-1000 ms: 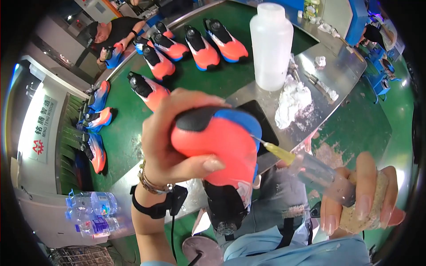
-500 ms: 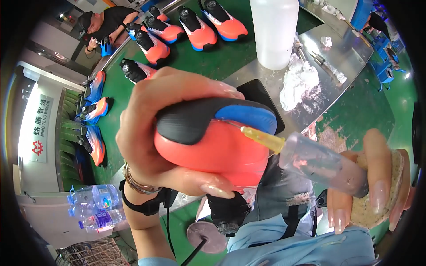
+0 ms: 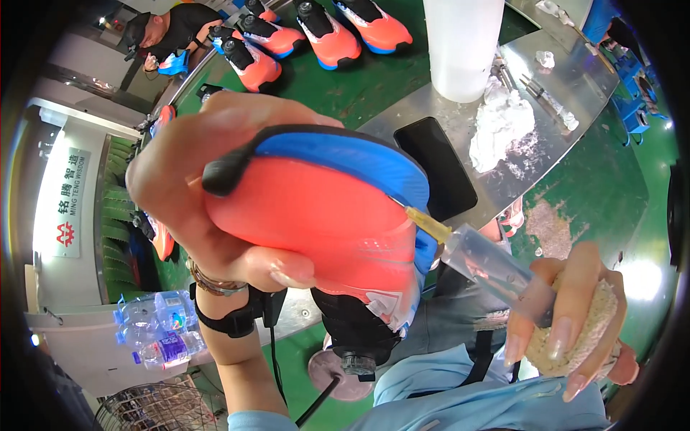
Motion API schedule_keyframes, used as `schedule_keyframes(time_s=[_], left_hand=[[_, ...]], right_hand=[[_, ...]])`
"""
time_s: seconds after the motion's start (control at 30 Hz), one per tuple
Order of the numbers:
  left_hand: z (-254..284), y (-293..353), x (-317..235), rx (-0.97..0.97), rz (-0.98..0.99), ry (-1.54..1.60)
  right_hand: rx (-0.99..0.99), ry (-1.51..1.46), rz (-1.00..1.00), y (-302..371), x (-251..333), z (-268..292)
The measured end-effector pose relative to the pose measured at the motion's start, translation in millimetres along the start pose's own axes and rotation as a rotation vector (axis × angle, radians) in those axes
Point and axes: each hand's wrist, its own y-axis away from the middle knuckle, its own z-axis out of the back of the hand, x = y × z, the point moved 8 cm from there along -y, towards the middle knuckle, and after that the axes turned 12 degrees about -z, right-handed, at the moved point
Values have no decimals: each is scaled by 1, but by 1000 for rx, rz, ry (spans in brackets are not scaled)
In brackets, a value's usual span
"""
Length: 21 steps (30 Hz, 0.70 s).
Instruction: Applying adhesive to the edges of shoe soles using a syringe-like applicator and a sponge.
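Observation:
My left hand (image 3: 180, 179) grips a coral running shoe (image 3: 309, 223) from its toe end, fingers over the black and blue sole (image 3: 338, 154) and thumb on the upper. The shoe is tilted on its side, its black collar (image 3: 356, 316) hanging toward me. Between the fingers of my right hand (image 3: 575, 309) is a clear syringe (image 3: 492, 269) with a yellow needle hub (image 3: 430, 225). Its thin needle meets the line where the blue sole joins the coral upper. A beige, rough-looking pad (image 3: 602, 312) is held in the same hand.
A black phone (image 3: 438, 169), crumpled white tissue (image 3: 502, 126) and a white bottle (image 3: 463, 50) stand or lie on the metal plate beyond the shoe. Several similar shoes (image 3: 330, 43) line the green bench. Plastic bottles (image 3: 169, 320) sit at lower left. Another person (image 3: 180, 36) works at far left.
My left hand has moved left and turned the shoe, showing more of the blue sole edge. The syringe has shifted left, its needle now farther along the seam. The whole view has shifted slightly.

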Motion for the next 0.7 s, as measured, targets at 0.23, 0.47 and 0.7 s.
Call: schedule_keyframes(time_s=[0.23, 0.47, 0.7], left_hand=[[10, 16, 5, -116, -14, -44], [20, 47, 20, -353, 307, -185], [46, 61, 23, -348, 304, -684]], right_hand=[[-65, -26, -28, 6, -22, 7], [-88, -85, -46, 10, -44, 15], [-213, -130, -117, 26, -69, 29]])
